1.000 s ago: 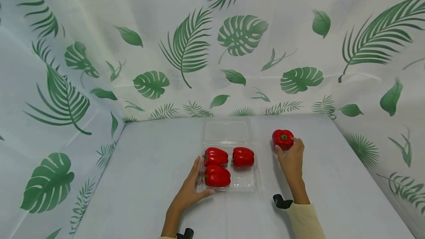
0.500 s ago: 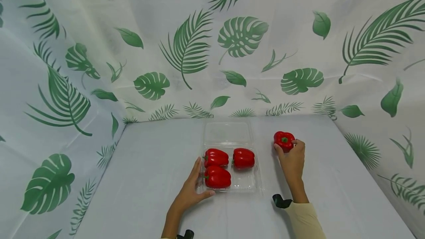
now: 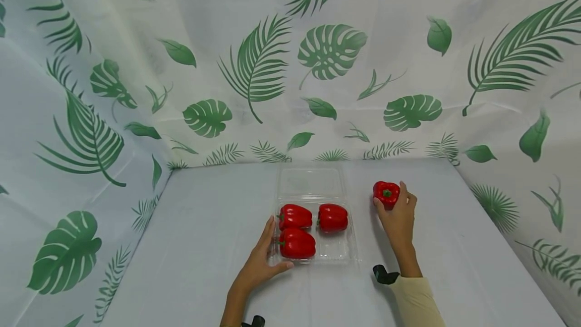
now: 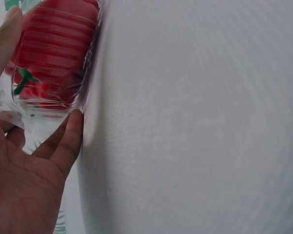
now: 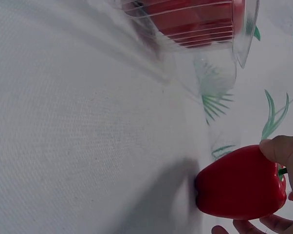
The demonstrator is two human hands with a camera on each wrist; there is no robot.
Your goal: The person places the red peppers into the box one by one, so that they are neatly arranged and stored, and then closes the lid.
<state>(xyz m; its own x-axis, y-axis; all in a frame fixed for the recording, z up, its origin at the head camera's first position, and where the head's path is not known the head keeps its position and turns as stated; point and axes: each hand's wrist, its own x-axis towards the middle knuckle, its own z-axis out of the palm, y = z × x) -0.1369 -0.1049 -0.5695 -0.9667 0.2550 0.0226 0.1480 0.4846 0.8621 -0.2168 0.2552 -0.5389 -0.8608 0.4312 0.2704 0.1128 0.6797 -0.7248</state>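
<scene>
A red bell pepper [image 3: 380, 191], its green stem turned toward me, is held by my right hand [image 3: 399, 218] between thumb and fingers. In the right wrist view the thumb lies on the stem end of that pepper [image 5: 236, 183], with fingertips along its other side. Left of it is a clear plastic clamshell box [image 3: 330, 252] with its lid [image 3: 310, 181] laid back. Three more red peppers lie inside: back left [image 3: 296, 217], back right [image 3: 333, 217] and front left [image 3: 297, 243]. My left hand [image 3: 257, 266] rests at the box's front left corner, fingers extended along the side, thumb at the front edge.
A white cloth-covered table [image 3: 190, 246] lies under everything. Behind it and at both sides hang white curtains [image 3: 272, 130] with green leaf prints. A black wrist camera [image 3: 386, 275] sits on my right wrist.
My right index finger has straightened up along the pepper's right side, and the pepper has shifted very slightly. The left hand and the box stay where they were.
</scene>
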